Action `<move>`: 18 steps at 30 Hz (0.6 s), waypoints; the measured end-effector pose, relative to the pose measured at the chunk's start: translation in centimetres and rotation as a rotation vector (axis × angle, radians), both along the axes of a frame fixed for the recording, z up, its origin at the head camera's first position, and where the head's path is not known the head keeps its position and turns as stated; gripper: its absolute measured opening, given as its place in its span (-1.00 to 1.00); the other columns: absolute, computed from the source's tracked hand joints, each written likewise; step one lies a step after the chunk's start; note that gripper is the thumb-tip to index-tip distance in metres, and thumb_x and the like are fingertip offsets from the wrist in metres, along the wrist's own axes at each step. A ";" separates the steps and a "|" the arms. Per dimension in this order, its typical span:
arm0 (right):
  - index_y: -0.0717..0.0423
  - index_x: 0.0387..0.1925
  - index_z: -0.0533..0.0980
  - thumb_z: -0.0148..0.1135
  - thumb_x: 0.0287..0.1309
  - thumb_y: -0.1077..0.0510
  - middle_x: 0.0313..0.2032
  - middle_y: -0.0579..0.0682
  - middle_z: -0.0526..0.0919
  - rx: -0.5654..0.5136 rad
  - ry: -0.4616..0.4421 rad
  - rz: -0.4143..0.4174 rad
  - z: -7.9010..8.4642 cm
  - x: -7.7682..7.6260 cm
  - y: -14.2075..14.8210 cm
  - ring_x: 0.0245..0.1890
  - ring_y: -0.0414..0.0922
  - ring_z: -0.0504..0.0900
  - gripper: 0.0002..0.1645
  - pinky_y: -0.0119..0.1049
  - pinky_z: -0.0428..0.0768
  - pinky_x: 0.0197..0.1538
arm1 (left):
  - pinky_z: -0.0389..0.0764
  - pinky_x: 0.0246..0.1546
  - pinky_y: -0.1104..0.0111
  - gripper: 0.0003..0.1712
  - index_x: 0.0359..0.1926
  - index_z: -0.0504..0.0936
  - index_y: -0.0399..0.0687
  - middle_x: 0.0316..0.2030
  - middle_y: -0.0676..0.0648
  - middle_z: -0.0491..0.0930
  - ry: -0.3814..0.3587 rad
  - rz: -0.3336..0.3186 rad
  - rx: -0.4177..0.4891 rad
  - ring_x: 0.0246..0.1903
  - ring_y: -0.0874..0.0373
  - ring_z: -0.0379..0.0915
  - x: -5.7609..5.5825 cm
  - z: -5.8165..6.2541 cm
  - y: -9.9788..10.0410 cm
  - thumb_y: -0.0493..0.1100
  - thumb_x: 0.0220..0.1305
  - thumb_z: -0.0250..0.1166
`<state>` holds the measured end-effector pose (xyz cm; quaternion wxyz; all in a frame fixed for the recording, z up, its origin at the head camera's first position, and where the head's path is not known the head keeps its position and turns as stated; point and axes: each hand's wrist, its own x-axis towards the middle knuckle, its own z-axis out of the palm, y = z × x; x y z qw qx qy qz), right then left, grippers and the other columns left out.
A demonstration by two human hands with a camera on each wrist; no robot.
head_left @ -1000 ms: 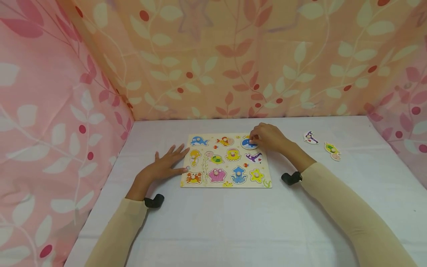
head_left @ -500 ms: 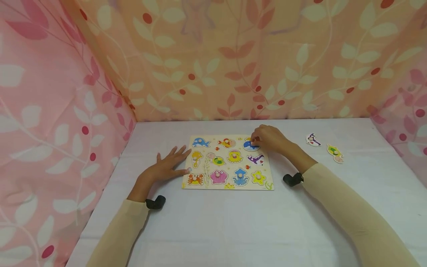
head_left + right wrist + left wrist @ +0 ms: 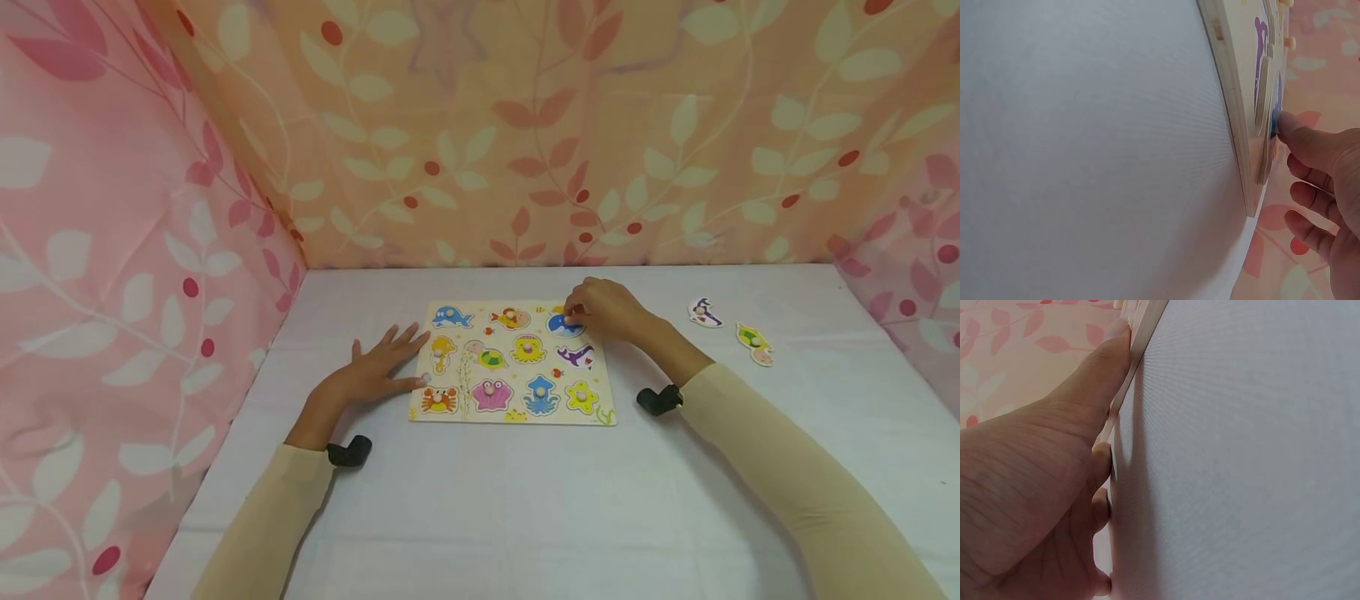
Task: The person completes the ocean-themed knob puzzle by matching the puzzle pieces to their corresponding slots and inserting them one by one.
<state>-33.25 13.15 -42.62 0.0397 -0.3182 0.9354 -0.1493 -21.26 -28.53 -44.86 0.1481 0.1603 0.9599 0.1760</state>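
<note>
A wooden peg puzzle board (image 3: 491, 417) with sea animal pieces lies on the white table. At its left edge my left hand (image 3: 367, 372) is spread, the thumb on the board's corner area near the crab piece (image 3: 439, 402). My right hand (image 3: 606, 308) pinches the knob of the blue whale piece (image 3: 558, 326) at the board's top right. Fingers partly cover that piece; in the right wrist view it sits slightly raised over the board, and whether it lies fully in its recess I cannot tell. Below it, a purple picture (image 3: 576, 357) shows no knob.
Right of the board lie two loose pieces: a purple-and-white one (image 3: 703, 313) and a green turtle (image 3: 754, 343). The board's turtle picture (image 3: 491, 358) has no knob. Knobbed pieces such as the octopus (image 3: 528, 349) and squid (image 3: 541, 395) sit in the board. Patterned cloth walls (image 3: 465, 208) enclose the table.
The head view has shifted slightly. Both hands stay in place on the board, the right one still pinching the whale piece's knob.
</note>
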 end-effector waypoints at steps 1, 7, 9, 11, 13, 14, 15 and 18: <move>0.04 -0.15 0.76 0.41 0.25 0.15 -0.22 -0.04 0.74 -0.002 0.000 0.000 0.0 0.0 0.0 -0.17 -0.04 0.53 -0.84 -0.08 0.57 0.02 | -0.52 0.29 -0.48 0.02 0.63 -0.06 0.36 0.63 0.04 -0.23 0.000 0.001 -0.002 0.59 -0.14 -0.48 0.0 0.0 0.0 0.37 0.32 0.24; 0.02 -0.15 0.77 0.41 0.25 0.14 -0.25 -0.07 0.74 0.007 -0.006 -0.010 0.2 0.1 -0.1 -0.18 -0.04 0.53 -0.84 -0.09 0.57 0.02 | -0.53 0.29 -0.48 0.02 0.63 -0.07 0.36 0.63 0.04 -0.23 -0.012 0.003 0.002 0.59 -0.14 -0.49 -0.1 0.0 0.0 0.37 0.32 0.24; 0.02 -0.15 0.77 0.42 0.25 0.14 -0.25 -0.07 0.74 0.012 -0.006 -0.013 0.2 0.1 -0.1 -0.19 -0.04 0.53 -0.84 -0.08 0.57 0.02 | -0.53 0.29 -0.48 0.02 0.63 -0.07 0.36 0.63 0.04 -0.23 -0.012 0.002 0.003 0.59 -0.14 -0.50 -0.1 0.0 0.0 0.36 0.32 0.24; 0.01 -0.15 0.77 0.42 0.25 0.14 -0.24 -0.07 0.74 0.015 -0.006 -0.016 0.2 0.1 -0.1 -0.19 -0.04 0.53 -0.85 -0.09 0.57 0.02 | -0.53 0.29 -0.47 0.02 0.63 -0.07 0.37 0.63 0.05 -0.23 -0.010 0.000 0.000 0.59 -0.13 -0.50 -0.1 0.0 0.0 0.37 0.32 0.23; 0.02 -0.15 0.77 0.42 0.25 0.14 -0.24 -0.07 0.74 0.015 -0.009 -0.015 0.2 0.0 -0.2 -0.19 -0.04 0.53 -0.84 -0.09 0.57 0.02 | -0.52 0.29 -0.47 0.02 0.63 -0.08 0.38 0.63 0.05 -0.24 -0.006 -0.003 -0.006 0.59 -0.13 -0.50 -0.2 -0.1 -0.1 0.39 0.32 0.22; 0.02 -0.15 0.77 0.42 0.25 0.14 -0.24 -0.07 0.74 0.017 -0.010 -0.016 0.2 0.0 -0.2 -0.19 -0.04 0.53 -0.84 -0.09 0.57 0.02 | -0.52 0.29 -0.48 0.02 0.63 -0.08 0.38 0.63 0.05 -0.24 -0.004 -0.005 -0.007 0.59 -0.13 -0.49 -0.2 -0.1 -0.1 0.40 0.32 0.22; 0.01 -0.15 0.77 0.42 0.25 0.13 -0.25 -0.08 0.74 0.018 -0.012 -0.019 0.1 0.0 -0.2 -0.19 -0.04 0.53 -0.84 -0.10 0.57 0.02 | -0.52 0.29 -0.48 0.02 0.63 -0.08 0.38 0.63 0.06 -0.24 -0.003 -0.006 -0.008 0.59 -0.13 -0.50 -0.2 -0.2 -0.1 0.40 0.32 0.21; 0.04 -0.13 0.77 0.42 0.25 0.14 -0.24 -0.06 0.74 0.021 -0.016 -0.025 0.1 0.0 -0.4 -0.19 -0.04 0.53 -0.82 -0.10 0.57 0.01 | -0.54 0.28 -0.48 0.03 0.63 -0.07 0.38 0.63 0.06 -0.24 -0.007 -0.003 0.001 0.59 -0.12 -0.50 -0.2 -0.2 -0.2 0.41 0.31 0.22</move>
